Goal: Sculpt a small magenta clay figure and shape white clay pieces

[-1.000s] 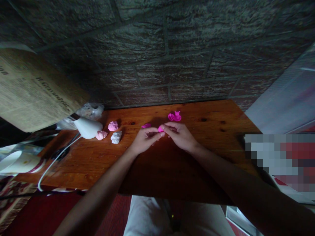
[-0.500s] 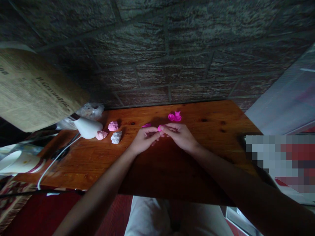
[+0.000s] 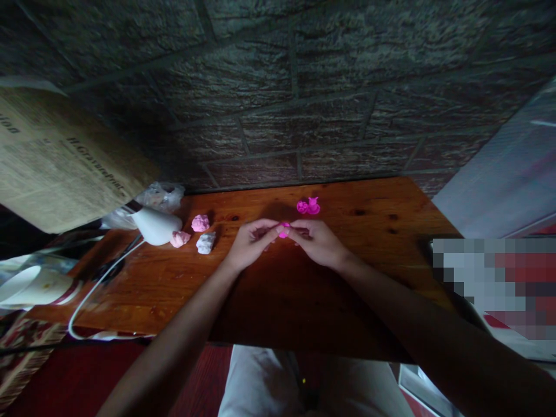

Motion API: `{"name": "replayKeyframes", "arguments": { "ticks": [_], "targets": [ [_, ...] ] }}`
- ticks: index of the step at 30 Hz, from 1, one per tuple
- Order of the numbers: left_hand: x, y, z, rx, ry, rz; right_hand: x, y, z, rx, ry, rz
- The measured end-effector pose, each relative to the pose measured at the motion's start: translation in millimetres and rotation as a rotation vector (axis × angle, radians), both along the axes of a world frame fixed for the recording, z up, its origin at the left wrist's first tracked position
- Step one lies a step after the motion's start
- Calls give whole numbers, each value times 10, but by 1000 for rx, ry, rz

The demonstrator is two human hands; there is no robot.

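Observation:
A small, roundish bright pink piece (image 3: 284, 230) is pinched between the fingertips of both hands, just above the table. My left hand (image 3: 254, 242) grips its left side with thumb and fingers closed. My right hand (image 3: 320, 242) closes on its right side, the thumb pressed against it. Fingers cover its edges, so its full shape is hidden. Behind the right hand, two bright pink shaped pieces (image 3: 308, 205) lie side by side on the wooden table (image 3: 373, 237), one with small ear-like points.
Left of my hands lie a pink lump (image 3: 200, 222), a paler pink lump (image 3: 179, 238) and a white lump (image 3: 205, 242). A white cone-shaped object (image 3: 156, 226) with a cable (image 3: 87, 298) stands beyond them. A brick-patterned wall (image 3: 278, 116) borders the table's back.
Both hands have come to hold the pink piece evenly between them, and more of it shows. The flat pink piece seen behind my left hand is no longer visible.

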State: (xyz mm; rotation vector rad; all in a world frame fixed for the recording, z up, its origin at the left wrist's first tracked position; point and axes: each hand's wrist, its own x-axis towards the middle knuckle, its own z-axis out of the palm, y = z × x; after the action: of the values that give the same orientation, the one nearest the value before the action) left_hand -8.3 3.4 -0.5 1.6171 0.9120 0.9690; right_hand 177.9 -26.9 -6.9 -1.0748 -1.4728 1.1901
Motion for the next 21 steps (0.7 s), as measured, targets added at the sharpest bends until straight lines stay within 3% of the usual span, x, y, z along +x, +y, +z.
{"name": "replayKeyframes", "arguments": {
  "ticks": [14,21],
  "targets": [
    [9,-14,37,-6,-10,-2,11,18,-14,-3,65,37],
    [9,7,2,-4,9,-18,28,25,-33,67,-20,25]
  ]
}}
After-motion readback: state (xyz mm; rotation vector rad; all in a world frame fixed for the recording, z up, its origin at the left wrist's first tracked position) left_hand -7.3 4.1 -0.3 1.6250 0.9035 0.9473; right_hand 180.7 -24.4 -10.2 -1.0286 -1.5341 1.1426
